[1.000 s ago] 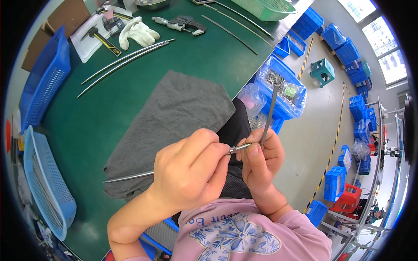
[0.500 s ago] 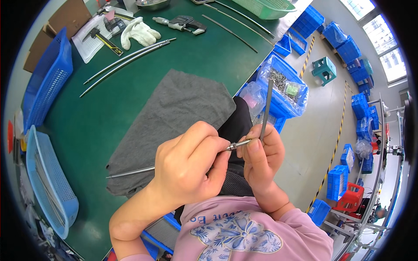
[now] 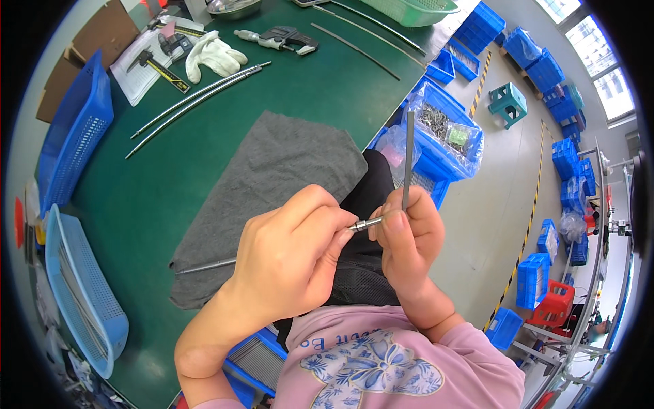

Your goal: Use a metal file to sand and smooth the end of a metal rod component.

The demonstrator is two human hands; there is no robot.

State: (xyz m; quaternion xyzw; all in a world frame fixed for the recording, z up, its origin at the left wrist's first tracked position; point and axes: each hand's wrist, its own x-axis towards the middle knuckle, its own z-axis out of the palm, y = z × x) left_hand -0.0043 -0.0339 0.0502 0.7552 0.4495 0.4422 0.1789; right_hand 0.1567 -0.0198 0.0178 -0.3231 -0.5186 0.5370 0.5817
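Note:
My left hand (image 3: 283, 252) is closed around a slim silver metal rod (image 3: 208, 266), which passes through the fist. Its far-left part lies over a dark grey cloth (image 3: 279, 160) on the table, and its stepped, shiny end sticks out to the right. In my closed right hand (image 3: 412, 238) is a thin, flat dark grey bar (image 3: 409, 153), pointing up and away from me. The right thumb and fingers also meet the rod's stepped end, where bar and rod come together. The fingers hide the exact contact.
Two silver rods (image 3: 197, 102), a micrometer (image 3: 279, 39), a caliper (image 3: 163, 71) and white gloves (image 3: 214, 56) lie on the green table (image 3: 136, 198). Blue baskets (image 3: 85, 293) line the left. Right of the table edge stands a blue crate (image 3: 436, 146) of metal parts.
The flat bar has swung more upright, its top moving left. Both hands keep their hold, and the rod's stepped end has shifted slightly left.

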